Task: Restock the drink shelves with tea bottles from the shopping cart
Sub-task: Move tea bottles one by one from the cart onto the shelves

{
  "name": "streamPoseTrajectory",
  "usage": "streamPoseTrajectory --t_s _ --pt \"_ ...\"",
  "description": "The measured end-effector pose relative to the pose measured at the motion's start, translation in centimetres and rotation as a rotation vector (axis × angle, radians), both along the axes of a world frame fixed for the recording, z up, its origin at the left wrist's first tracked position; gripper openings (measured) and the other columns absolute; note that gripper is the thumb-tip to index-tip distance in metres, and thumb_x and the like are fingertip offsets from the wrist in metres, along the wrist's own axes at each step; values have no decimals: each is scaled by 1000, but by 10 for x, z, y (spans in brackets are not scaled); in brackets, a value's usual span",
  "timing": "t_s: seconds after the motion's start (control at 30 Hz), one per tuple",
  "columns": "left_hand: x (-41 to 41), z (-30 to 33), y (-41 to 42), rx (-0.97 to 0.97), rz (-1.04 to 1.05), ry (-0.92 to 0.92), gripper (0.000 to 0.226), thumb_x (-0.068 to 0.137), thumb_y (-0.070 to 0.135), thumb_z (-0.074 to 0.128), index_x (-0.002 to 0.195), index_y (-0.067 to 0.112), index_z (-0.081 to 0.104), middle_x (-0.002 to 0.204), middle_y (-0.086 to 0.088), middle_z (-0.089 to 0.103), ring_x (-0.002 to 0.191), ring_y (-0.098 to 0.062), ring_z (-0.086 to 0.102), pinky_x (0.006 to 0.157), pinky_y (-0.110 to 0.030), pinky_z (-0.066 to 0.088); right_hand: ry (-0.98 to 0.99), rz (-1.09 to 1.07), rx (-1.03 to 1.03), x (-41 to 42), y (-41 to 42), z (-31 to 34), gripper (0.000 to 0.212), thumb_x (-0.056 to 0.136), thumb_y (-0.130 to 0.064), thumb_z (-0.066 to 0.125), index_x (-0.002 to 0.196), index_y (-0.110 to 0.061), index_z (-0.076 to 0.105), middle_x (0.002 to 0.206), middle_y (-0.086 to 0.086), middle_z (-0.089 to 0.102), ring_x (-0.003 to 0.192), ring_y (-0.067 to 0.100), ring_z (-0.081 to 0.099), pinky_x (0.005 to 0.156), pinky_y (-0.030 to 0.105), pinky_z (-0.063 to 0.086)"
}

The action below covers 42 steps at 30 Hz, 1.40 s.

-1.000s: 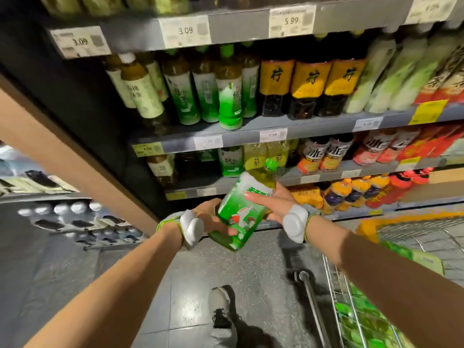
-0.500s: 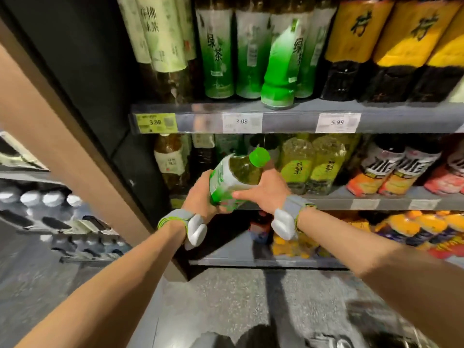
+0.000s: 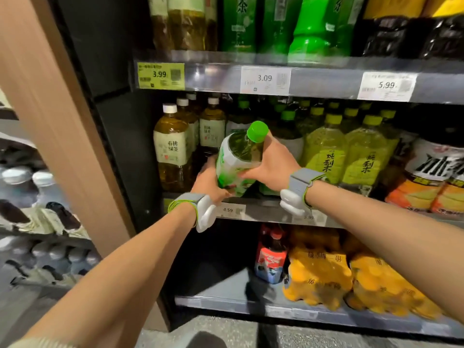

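A large green tea bottle [image 3: 238,159] with a green cap and green-and-white label is tilted, its base at the front of the middle shelf [image 3: 271,212]. My left hand [image 3: 209,183] cups its lower left side. My right hand [image 3: 270,163] grips its right side near the shoulder. Both wrists wear grey bands with white sensors. The bottle sits in a gap between amber tea bottles [image 3: 173,149] on the left and yellow-green bottles [image 3: 326,154] on the right. The shopping cart is out of view.
The shelf above holds green and dark bottles [image 3: 308,26], with price tags 3.99, 3.09 and 5.99. The bottom shelf has a cola bottle [image 3: 271,257] and orange multipacks [image 3: 319,272]. A wooden side panel [image 3: 52,116] stands on the left.
I have moved closer to the shelves. Both hands have carried the bottle forward and down until its base reaches the middle shelf gap. The cart has dropped out of view.
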State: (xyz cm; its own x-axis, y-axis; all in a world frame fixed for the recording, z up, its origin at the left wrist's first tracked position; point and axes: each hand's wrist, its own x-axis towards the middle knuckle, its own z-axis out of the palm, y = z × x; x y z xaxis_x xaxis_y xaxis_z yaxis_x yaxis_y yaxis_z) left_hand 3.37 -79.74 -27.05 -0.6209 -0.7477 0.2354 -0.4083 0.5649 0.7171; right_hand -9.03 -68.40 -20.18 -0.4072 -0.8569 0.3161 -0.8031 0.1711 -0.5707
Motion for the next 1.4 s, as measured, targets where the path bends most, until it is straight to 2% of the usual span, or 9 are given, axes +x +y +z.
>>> streamPoseTrajectory --t_s 0.2,0.3,0.37,0.4,0.5,0.67,0.83,1.23,1.4 --pt "-10 -11 -10 23 50 -60 91 60 22 86 135 14 37 131 -11 45 121 -27 46 101 -35 43 224 -17 145 -6 -11 6 96 60 -54 81 134 -20 29 110 6 54 103 30 56 88 46 49" --pt "-15 -13 -19 115 31 -43 99 51 27 92 135 19 42 130 -1 55 121 -20 52 102 -31 44 307 -10 212 -4 -20 16 75 61 -58 79 109 -11 44 94 3 50 85 25 56 71 40 52" --pt "-25 -16 -27 192 18 -24 97 51 25 92 135 22 44 123 7 57 116 -12 51 100 -25 40 362 -30 277 -8 -28 24 60 66 -57 77 83 -11 42 77 0 44 67 19 48 54 31 40" --pt "-25 -19 -30 203 5 -11 99 48 31 92 134 23 45 123 8 58 115 -11 53 101 -27 41 377 -32 299 -8 -30 26 59 68 -56 76 85 -9 43 75 -1 43 67 19 47 52 29 35" --pt "-36 -19 -38 207 -40 -64 92 43 44 87 125 21 53 121 2 65 114 -18 60 101 -37 47 454 -31 333 -21 -40 32 96 70 -59 72 135 -2 28 101 6 52 98 28 54 70 32 40" --pt "-52 -17 -43 156 -79 -189 74 63 40 85 126 18 55 124 -2 64 116 -23 59 102 -36 47 575 -155 418 -40 -58 36 97 70 -65 68 138 -6 30 136 16 46 126 35 44 101 40 38" --pt "-68 -15 -45 133 -18 -174 65 76 30 79 132 15 49 130 -3 57 120 -21 53 87 -17 37 636 -225 468 -46 -75 36 96 71 -62 69 138 -6 29 138 15 46 126 34 45 99 40 40" --pt "-68 -20 -41 297 -13 -96 58 76 25 79 128 18 55 127 -3 62 119 -22 57 97 -24 43 714 -258 416 -44 -69 30 84 76 -62 63 133 -8 35 133 13 49 125 31 45 97 37 38" --pt "-58 -14 -31 239 104 -168 48 85 28 69 128 12 55 129 -9 59 117 -28 56 94 -28 45 671 -169 365 -43 -48 35 63 89 -43 57 137 -10 32 136 15 44 129 32 39 95 39 42"
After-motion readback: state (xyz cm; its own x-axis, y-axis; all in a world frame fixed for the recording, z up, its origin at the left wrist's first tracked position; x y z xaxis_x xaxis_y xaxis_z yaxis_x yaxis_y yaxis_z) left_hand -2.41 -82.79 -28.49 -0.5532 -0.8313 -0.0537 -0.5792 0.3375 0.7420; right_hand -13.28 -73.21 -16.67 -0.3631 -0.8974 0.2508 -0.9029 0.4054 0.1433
